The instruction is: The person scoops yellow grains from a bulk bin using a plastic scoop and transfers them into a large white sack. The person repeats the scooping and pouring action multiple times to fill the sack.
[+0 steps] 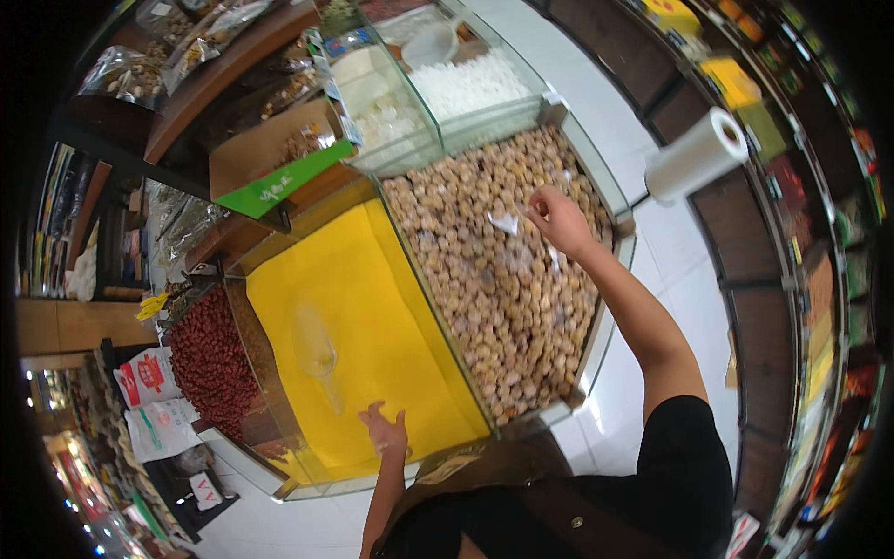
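My right hand (561, 222) reaches over a glass-walled bin of round, light-brown dried fruit or nuts (482, 293). Its fingers are bent in towards the thumb, and whether anything small is pinched there is hidden. A white scrap (504, 223), paper or plastic, rests on the pieces just left of the fingertips. My left hand (388, 430), fingers spread and holding nothing, is above the near part of the neighbouring bin, where a yellow sheet (412, 349) is spread. On that sheet lies a clear plastic scoop (316, 349), beyond the left hand.
Glass dividers (436, 300) stand between the bins. Farther off are white crystals (468, 87) with a scoop (429, 45). Small red dried pieces (209, 363) fill a bin at left. A plastic bag roll (698, 154) stands at right, before the shelves. A green-edged carton (279, 168) sits behind.
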Available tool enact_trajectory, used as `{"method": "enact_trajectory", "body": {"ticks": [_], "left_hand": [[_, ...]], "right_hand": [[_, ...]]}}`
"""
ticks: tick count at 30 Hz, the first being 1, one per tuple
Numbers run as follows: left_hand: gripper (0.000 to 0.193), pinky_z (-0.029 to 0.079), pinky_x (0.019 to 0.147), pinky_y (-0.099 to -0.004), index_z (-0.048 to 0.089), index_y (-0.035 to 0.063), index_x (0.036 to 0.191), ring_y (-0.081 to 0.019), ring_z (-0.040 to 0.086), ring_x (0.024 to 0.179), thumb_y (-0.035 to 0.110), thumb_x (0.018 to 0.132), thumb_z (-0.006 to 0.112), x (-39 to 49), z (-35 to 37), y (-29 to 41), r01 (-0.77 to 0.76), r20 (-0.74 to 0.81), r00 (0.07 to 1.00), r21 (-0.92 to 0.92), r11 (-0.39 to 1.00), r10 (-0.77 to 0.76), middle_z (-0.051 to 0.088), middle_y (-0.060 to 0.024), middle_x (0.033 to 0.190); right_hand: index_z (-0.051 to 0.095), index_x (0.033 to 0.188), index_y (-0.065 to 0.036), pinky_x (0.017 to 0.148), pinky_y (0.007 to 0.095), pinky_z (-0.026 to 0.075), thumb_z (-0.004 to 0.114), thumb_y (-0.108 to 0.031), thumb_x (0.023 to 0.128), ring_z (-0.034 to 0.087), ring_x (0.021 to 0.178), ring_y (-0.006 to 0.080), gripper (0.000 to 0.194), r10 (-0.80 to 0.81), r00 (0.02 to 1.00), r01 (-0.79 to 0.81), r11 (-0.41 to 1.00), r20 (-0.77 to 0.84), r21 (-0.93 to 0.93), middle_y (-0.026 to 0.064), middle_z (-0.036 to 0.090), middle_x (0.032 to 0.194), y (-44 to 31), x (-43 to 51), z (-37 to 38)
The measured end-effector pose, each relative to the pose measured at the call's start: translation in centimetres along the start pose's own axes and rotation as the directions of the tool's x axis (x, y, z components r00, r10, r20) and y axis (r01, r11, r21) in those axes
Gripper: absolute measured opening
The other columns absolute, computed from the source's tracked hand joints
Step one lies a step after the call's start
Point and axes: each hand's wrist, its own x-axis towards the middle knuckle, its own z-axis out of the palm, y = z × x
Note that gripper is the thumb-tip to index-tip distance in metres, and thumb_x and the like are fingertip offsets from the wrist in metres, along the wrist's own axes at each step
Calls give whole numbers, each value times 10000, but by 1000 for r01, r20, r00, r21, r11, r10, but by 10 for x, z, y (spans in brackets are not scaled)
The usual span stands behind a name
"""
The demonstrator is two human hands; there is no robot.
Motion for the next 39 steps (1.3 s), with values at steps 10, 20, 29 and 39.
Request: {"method": "enact_trajectory", "body": {"ticks": [10, 20, 29, 39], "left_hand": [[409, 519, 683, -524, 612, 61, 1010, -437, 679, 805, 465, 996, 553, 7, 9, 47, 401, -48, 911, -122, 908, -409, 717, -211, 864], [140, 504, 639, -448, 616, 26, 975, -345, 609, 787, 159, 938, 640, 36, 39, 35, 185, -222, 955, -66, 980, -195, 584, -179, 992], [206, 570, 752, -363, 589, -10, 1158, -270, 641, 956, 100, 996, 526, 77, 19, 59, 436, -73, 874, -321, 841, -481, 585, -167, 1071], [270, 558, 765, -355, 578, 22, 1193, -242, 641, 919, 230, 1030, 521, 80, 29, 27, 356, -78, 897, -457, 815, -435, 580, -161, 1124]], "right_hand": [[634, 1294, -46, 1035, 437, 442, 645, -316, 954, 580, 1194, 404, 434, -230, 905, 271, 960, -358, 66, 221, 647, 1261, 46, 295, 40], [490, 1487, -271, 1187, 625, -31, 192, -712, 978, 79, 1536, 355, 737, 134, 931, -83, 983, -340, 162, 73, 243, 1650, 57, 516, 107], [556, 1439, -226, 1156, 663, -95, 154, -813, 913, -5, 1530, 391, 885, 233, 908, -315, 928, -348, -199, 190, 171, 1646, 74, 583, 151], [478, 1395, -7, 1134, 475, 310, 533, -636, 908, 373, 1388, 346, 798, 474, 809, -4, 597, -349, 803, 219, 458, 1439, 44, 603, 120]]}}
